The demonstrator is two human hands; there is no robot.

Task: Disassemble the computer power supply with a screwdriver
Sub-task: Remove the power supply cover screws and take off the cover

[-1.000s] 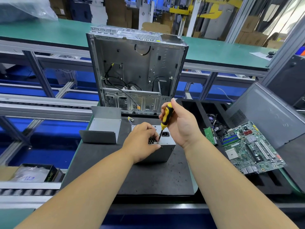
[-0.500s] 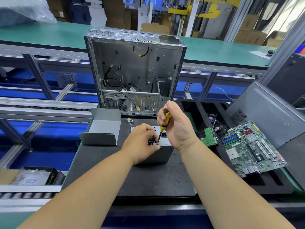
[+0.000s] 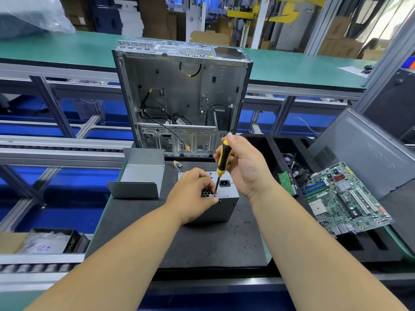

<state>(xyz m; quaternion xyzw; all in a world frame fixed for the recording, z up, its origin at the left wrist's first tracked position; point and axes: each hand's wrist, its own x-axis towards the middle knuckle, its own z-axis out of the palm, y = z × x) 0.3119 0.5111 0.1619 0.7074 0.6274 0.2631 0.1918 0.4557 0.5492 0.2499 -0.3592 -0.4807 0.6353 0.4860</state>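
The grey sheet-metal box of the computer power supply (image 3: 221, 204) is standing on the black rubber mat (image 3: 202, 243) of the bench, just in front of the open grey steel computer case (image 3: 182, 95). The left hand (image 3: 190, 194) is curling over the box's top face, its fingertips pinching around the screw site. The right hand (image 3: 243, 167) is gripping the yellow-and-black-handled screwdriver (image 3: 221, 167), whose tip is bearing on a screw near the vent holes.

Risks, as judged: the tilted shaft may be camming out and stripping the screw head; a slipping tip may be striking the left fingertips beside it; a freed screw may be rolling off the mat.

Count: one power supply, one screwdriver, one case, one bent grey metal cover (image 3: 140, 176), one green motherboard (image 3: 343, 198), two hands.
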